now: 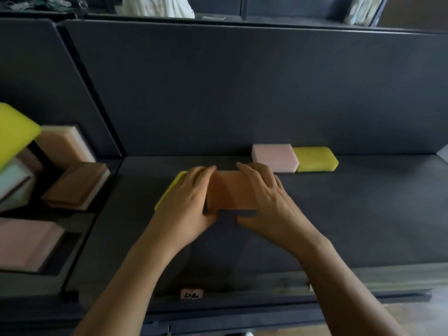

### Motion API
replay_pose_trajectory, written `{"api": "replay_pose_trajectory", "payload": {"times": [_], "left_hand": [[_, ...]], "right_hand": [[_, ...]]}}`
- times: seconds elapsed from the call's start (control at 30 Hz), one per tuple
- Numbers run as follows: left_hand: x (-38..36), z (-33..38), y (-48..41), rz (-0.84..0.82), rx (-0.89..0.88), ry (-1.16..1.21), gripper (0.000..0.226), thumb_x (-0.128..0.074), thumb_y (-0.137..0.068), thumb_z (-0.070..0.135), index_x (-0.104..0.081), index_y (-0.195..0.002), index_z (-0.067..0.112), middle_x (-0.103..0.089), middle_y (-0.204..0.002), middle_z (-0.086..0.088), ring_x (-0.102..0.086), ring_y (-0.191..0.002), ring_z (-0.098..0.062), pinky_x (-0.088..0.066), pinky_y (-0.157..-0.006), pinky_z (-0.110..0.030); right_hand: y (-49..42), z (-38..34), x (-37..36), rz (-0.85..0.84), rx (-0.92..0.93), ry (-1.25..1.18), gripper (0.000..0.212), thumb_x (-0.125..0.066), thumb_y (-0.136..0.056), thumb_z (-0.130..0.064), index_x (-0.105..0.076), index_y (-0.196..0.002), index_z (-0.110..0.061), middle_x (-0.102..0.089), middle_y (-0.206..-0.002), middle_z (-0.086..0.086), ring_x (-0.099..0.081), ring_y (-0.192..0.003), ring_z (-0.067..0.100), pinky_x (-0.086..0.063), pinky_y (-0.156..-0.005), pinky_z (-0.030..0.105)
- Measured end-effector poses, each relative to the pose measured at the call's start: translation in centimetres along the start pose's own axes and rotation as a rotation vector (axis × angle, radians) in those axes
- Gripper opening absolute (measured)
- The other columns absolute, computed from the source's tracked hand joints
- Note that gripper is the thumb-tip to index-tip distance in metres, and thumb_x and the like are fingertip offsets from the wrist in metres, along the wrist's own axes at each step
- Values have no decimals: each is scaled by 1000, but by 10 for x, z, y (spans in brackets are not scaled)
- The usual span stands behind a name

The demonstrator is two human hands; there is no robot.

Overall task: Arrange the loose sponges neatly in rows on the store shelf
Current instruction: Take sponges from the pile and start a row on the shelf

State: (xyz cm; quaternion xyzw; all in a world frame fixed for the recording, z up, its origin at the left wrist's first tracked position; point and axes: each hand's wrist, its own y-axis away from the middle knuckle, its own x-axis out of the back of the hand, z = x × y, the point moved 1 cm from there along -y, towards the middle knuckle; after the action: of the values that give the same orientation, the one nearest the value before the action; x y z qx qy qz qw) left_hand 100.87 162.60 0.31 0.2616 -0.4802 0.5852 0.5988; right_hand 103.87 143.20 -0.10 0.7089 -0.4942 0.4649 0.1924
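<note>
Your left hand (186, 202) and right hand (264, 202) grip the flat orange foam sponge (231, 190) by its side edges, in the middle of the dark grey shelf (351, 214). A thin yellow sponge (172, 188) peeks out under your left hand. A pale pink sponge (274, 156) and a rounded yellow sponge (315, 158) touch by the back wall. There is bare shelf to your right.

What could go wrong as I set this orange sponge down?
The left hand, gripping the orange rectangular foam sponge with the right hand, covers a half-hidden yellow sponge and may nudge it crooked. The orange one sits forward of the pale pink foam sponge and rear yellow foam sponge, so rows could misalign.
</note>
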Motion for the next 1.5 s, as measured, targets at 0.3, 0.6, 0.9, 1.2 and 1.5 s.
{"api": "replay_pose_trajectory", "payload": {"times": [0.3,0.6,0.9,1.2,1.5], "left_hand": [[-2,18,-15,19,-130,-180,88,-72,-83,29,-21,-154,20,-27,-156,0,-21,-146,-19,-28,-113,-35],[-4,30,-28,12,-173,-256,75,-82,-73,27,-49,-140,23,-40,-149,-1,-41,-136,-25,-43,-101,-42],[-4,19,-49,-41,-52,-177,67,-69,-86,36,-37,-145,30,-32,-146,12,-36,-131,-12,-47,-95,-33],[-17,12,-74,-124,27,-134,66,-69,-86,31,-38,-145,33,-31,-146,13,-32,-133,-13,-46,-98,-39],[-28,21,-84,-104,-33,-198,64,-66,-89,31,-38,-146,33,-30,-154,6,-28,-141,-18,-30,-110,-37]], "right_hand": [[-8,14,6,-24,-101,73,89,-75,-74,-28,-24,-147,-21,-35,-142,-3,-56,-110,21,-43,-71,28],[-16,23,11,-41,-49,79,85,-77,-73,-32,-33,-146,-24,-37,-141,-4,-56,-114,21,-51,-81,34],[-34,55,30,20,-95,170,87,-75,-78,-20,-29,-152,-24,-33,-152,0,-36,-135,25,-44,-102,42],[-51,78,24,-35,-103,256,67,-70,-83,-18,-44,-144,-25,-35,-153,2,-31,-141,25,-33,-111,37],[-51,82,25,-49,-104,286,65,-66,-86,-22,-41,-145,-30,-33,-156,-1,-28,-143,21,-32,-110,36]]}}
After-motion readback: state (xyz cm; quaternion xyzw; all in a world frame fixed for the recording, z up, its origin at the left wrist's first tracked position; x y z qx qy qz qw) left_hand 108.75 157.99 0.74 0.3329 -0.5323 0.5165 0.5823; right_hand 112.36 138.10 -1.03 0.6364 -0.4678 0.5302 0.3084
